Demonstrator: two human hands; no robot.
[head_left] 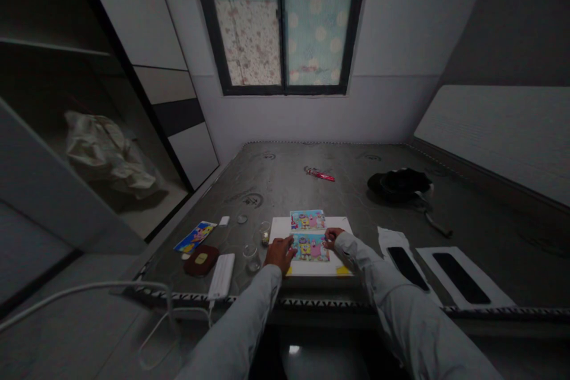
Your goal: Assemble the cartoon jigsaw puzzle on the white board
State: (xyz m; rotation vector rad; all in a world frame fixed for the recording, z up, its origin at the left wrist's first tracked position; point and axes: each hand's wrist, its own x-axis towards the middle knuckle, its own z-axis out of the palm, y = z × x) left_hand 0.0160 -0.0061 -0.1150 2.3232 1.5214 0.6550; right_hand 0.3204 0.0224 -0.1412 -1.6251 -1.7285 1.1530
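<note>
A colourful cartoon picture (310, 248) lies flat on a white board (276, 227) between my hands. Behind it, a second, similar cartoon picture (307, 219) rests on the board's far part. My left hand (279, 253) is at the near picture's left edge, thumb and fingers apart and touching it. At the upper right corner, my right hand (332, 237) has its fingers pinched together; what they hold, if anything, is too small to make out. Yellow patches (344, 271) show at the board's front edge.
Left of the board stand a clear glass jar (252, 258), a smaller jar (265, 234), a white power bank (221, 276) with a cable, a brown case (201, 260) and a card (195, 236). Rightward lie two dark phone-like slabs (407, 268) on white sheets and a black cap (398, 184).
</note>
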